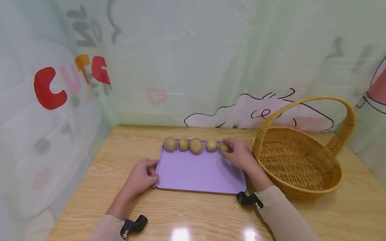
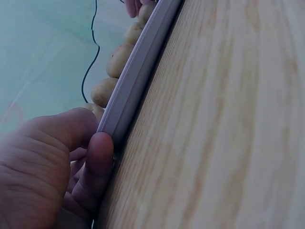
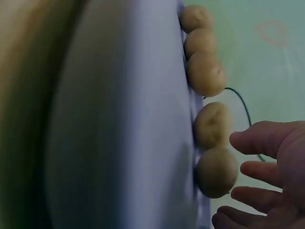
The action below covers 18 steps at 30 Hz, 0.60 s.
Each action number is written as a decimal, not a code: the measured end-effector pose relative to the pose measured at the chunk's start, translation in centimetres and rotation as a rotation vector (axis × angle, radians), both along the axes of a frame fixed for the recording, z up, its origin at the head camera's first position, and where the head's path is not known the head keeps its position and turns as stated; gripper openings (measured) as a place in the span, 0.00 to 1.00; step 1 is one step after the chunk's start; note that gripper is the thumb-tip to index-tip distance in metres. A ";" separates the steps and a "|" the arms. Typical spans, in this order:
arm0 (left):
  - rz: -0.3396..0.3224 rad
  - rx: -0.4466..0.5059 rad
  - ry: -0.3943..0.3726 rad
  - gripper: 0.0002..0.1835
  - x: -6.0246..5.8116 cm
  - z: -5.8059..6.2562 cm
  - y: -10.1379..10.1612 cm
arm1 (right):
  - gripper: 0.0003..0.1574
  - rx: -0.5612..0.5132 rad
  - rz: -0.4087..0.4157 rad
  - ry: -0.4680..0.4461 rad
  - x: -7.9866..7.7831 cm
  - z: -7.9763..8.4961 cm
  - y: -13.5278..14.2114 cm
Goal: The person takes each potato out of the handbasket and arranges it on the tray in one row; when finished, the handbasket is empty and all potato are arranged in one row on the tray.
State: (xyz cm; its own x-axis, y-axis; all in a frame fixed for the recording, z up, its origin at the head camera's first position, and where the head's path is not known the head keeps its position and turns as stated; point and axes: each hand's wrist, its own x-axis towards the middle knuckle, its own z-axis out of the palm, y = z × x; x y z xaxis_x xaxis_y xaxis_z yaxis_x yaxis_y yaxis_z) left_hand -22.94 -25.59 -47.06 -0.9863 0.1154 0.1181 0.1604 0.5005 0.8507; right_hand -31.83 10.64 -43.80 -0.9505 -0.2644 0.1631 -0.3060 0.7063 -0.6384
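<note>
A purple rectangular tray [image 1: 196, 172] lies on the table with a row of potatoes [image 1: 196, 145] along its far edge. At the tray's left edge is my left hand [image 1: 143, 176]; in the left wrist view its thumb and a finger grip the tray's rim [image 2: 131, 83]. My right hand [image 1: 239, 154] is over the far right corner, beside the last potato [image 3: 217, 172]. In the right wrist view, its fingers [image 3: 257, 198] are spread and look slightly apart from that potato. Neighbouring potatoes sit close together or with small gaps.
A wicker basket [image 1: 295, 158] with a tall arched handle stands right of the tray, close to my right forearm. Behind the wooden table [image 1: 199, 223] hangs a printed curtain [image 1: 175, 55]. A wrist camera [image 1: 249, 199] is strapped to each arm.
</note>
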 end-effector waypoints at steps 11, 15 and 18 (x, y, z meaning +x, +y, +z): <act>-0.018 -0.567 0.257 0.35 1.4 3.0 2.1 | 0.36 -0.036 0.277 0.174 7.1 4.4 1.1; -0.051 -0.749 0.433 0.45 3.2 6.1 4.1 | 0.50 0.165 0.336 0.352 10.7 6.5 2.5; -0.072 -0.824 0.552 0.47 5.2 8.4 5.7 | 0.57 0.333 0.308 0.445 13.2 7.6 3.7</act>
State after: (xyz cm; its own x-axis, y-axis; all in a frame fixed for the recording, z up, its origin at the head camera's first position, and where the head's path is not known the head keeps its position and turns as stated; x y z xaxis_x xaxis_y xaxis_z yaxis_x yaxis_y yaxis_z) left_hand -17.79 -19.89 -38.70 -0.8049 0.4250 0.4141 0.4820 0.8753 0.0386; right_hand -18.68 14.32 -36.23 -0.6830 -0.6196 0.3867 -0.7123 0.6823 -0.1647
